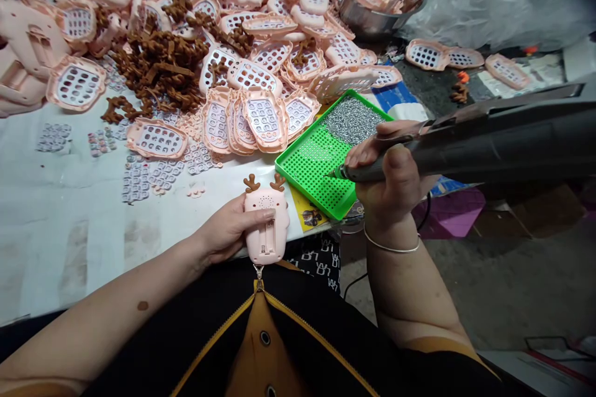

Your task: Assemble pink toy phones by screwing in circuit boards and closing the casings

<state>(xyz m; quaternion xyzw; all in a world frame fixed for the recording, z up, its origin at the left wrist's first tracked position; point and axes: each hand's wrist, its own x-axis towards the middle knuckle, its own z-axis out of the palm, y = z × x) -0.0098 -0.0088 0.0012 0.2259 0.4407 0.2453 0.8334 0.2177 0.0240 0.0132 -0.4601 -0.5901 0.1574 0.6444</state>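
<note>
My left hand is wrapped round a pink toy shell, thumb across its back by the battery slot; two brown antlers stick up from its top. A dark electric screwdriver is gripped in my right hand, its green-collared tip pointing left above the green perforated tray. Small silver screws are heaped in the tray's far part. Whether a screw sits on the tip is too small to tell.
Pink shells with button grids are piled across the back, beside brown antlers. A metal bowl holds more shells. Button sheets lie on the left of the white table. Plastic bags are at the back right.
</note>
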